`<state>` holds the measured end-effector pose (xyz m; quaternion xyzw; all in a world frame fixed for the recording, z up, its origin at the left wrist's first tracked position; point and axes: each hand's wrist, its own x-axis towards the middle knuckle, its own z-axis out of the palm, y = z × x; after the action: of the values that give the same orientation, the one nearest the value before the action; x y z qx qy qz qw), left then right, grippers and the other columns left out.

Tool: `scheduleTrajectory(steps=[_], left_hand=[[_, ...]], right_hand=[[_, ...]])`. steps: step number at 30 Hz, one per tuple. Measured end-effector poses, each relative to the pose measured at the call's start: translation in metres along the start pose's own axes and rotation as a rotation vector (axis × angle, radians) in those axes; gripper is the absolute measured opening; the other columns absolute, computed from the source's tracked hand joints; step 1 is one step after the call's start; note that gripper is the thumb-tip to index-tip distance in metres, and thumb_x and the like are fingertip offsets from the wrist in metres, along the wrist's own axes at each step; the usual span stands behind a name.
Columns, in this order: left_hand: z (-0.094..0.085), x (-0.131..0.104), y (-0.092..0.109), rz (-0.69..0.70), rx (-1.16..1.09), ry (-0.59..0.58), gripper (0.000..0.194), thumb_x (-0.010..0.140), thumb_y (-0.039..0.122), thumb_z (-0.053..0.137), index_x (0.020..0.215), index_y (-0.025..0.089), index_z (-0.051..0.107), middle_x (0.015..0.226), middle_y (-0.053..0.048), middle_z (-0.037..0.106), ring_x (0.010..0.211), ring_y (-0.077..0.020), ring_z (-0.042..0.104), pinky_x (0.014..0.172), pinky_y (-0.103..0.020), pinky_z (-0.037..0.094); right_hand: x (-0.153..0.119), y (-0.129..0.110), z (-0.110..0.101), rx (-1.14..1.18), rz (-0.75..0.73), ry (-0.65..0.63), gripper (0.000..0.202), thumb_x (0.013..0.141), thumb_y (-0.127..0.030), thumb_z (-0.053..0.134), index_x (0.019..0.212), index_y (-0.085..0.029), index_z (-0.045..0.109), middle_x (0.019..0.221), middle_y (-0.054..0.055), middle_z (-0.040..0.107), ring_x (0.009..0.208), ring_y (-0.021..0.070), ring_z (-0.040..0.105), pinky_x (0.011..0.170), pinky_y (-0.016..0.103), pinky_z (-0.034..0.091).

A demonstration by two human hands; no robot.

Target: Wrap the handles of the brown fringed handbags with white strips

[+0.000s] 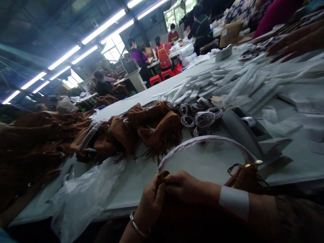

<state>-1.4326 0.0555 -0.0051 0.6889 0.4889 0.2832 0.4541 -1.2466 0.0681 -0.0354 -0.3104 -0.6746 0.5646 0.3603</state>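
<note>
A bag handle [202,138] in a pale wrapping arches over the table's front edge. One end meets my hands; the other runs to a gold-coloured fitting on a brown bag [243,177] at the right. My left hand [150,199], below a silver bangle, is closed on the handle's near end, where a bit of brown material shows. My right hand [186,185] pinches the same spot, its fingertips against the left ones. A white band circles my right wrist. Under my hands the bag's lower part is too dark to make out.
Brown fringed bags [157,125] lie piled at the left. Behind the handle are rolled wrapped straps [204,118] and a grey tape dispenser [248,131]. White strips [222,81] cover the table's right. Clear plastic [83,192] hangs over the front edge. Other people's arms reach in from both sides.
</note>
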Motion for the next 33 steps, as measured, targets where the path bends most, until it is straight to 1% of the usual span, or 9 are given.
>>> scheduleTrajectory(steps=[3, 7, 11, 13, 17, 19, 23, 27, 33], left_hand=[[0.003, -0.002, -0.004, -0.038, -0.005, 0.052, 0.037, 0.095, 0.040, 0.054, 0.128, 0.024, 0.063, 0.132, -0.007, 0.064, 0.124, -0.0264, 0.056, 0.107, -0.035, 0.042], [0.005, -0.002, -0.009, -0.120, -0.120, 0.117, 0.039, 0.091, 0.043, 0.060, 0.123, 0.022, 0.065, 0.123, -0.007, 0.069, 0.118, -0.0283, 0.060, 0.103, -0.038, 0.045], [0.007, -0.002, -0.015, -0.122, -0.149, 0.159, 0.039, 0.090, 0.043, 0.062, 0.124, 0.022, 0.065, 0.125, -0.007, 0.068, 0.120, -0.0281, 0.058, 0.104, -0.037, 0.043], [0.007, -0.004, -0.017, -0.090, -0.122, 0.164, 0.037, 0.091, 0.041, 0.061, 0.122, 0.022, 0.065, 0.124, -0.007, 0.069, 0.118, -0.0271, 0.059, 0.103, -0.036, 0.044], [0.011, -0.005, -0.014, -0.044, -0.149, 0.165, 0.034, 0.088, 0.036, 0.066, 0.117, 0.020, 0.066, 0.117, -0.007, 0.070, 0.111, -0.0253, 0.062, 0.096, -0.034, 0.047], [0.014, -0.003, -0.010, -0.076, -0.292, 0.094, 0.039, 0.079, 0.034, 0.076, 0.113, 0.019, 0.065, 0.112, -0.007, 0.072, 0.104, -0.0248, 0.064, 0.089, -0.033, 0.051], [0.023, 0.003, -0.004, -0.163, -0.529, -0.060, 0.050, 0.061, 0.023, 0.088, 0.104, 0.017, 0.064, 0.102, -0.005, 0.074, 0.093, -0.0233, 0.068, 0.081, -0.031, 0.054], [0.026, 0.007, -0.006, -0.130, -0.429, -0.032, 0.046, 0.064, 0.020, 0.086, 0.104, 0.017, 0.064, 0.100, -0.004, 0.074, 0.091, -0.0209, 0.066, 0.079, -0.029, 0.053], [0.033, 0.012, -0.005, -0.085, -0.311, -0.208, 0.033, 0.070, 0.027, 0.081, 0.096, 0.013, 0.067, 0.093, -0.006, 0.072, 0.089, -0.0216, 0.064, 0.076, -0.028, 0.052]], right_hand=[[0.000, -0.002, -0.001, -0.031, -0.029, -0.029, 0.017, 0.089, -0.024, 0.054, 0.089, -0.014, 0.067, 0.080, 0.000, 0.065, 0.069, 0.0107, 0.053, 0.062, 0.020, 0.040], [-0.004, -0.016, -0.014, -0.392, -0.012, 0.021, 0.015, 0.082, -0.017, 0.058, 0.097, -0.015, 0.062, 0.087, 0.003, 0.068, 0.072, 0.0130, 0.057, 0.062, 0.022, 0.039], [-0.006, -0.027, -0.023, -0.837, -0.041, -0.213, 0.010, 0.087, -0.017, 0.053, 0.087, -0.015, 0.063, 0.079, 0.006, 0.069, 0.062, 0.0142, 0.057, 0.054, 0.025, 0.030], [-0.005, -0.029, -0.022, -0.958, -0.085, -0.270, 0.009, 0.085, -0.015, 0.055, 0.087, -0.014, 0.064, 0.080, 0.008, 0.070, 0.062, 0.0149, 0.057, 0.053, 0.027, 0.029], [-0.006, -0.030, -0.018, -0.917, -0.098, -0.185, 0.006, 0.086, -0.016, 0.058, 0.086, -0.015, 0.063, 0.079, 0.006, 0.069, 0.062, 0.0133, 0.056, 0.053, 0.025, 0.029], [-0.005, -0.032, -0.018, -0.841, -0.085, -0.136, 0.005, 0.086, -0.016, 0.058, 0.083, -0.015, 0.063, 0.076, 0.004, 0.068, 0.059, 0.0120, 0.053, 0.053, 0.024, 0.030], [-0.001, -0.036, -0.022, -0.855, -0.187, -0.199, 0.012, 0.081, -0.008, 0.056, 0.087, -0.015, 0.064, 0.083, 0.006, 0.069, 0.069, 0.0145, 0.057, 0.061, 0.025, 0.039], [-0.002, -0.039, -0.024, -0.968, -0.280, -0.212, 0.016, 0.080, -0.006, 0.052, 0.087, -0.014, 0.064, 0.086, 0.008, 0.067, 0.074, 0.0172, 0.056, 0.068, 0.028, 0.042], [0.003, -0.039, -0.026, -0.871, -0.323, -0.193, 0.016, 0.079, -0.002, 0.049, 0.082, -0.014, 0.059, 0.082, 0.005, 0.064, 0.072, 0.0153, 0.053, 0.070, 0.028, 0.043]])
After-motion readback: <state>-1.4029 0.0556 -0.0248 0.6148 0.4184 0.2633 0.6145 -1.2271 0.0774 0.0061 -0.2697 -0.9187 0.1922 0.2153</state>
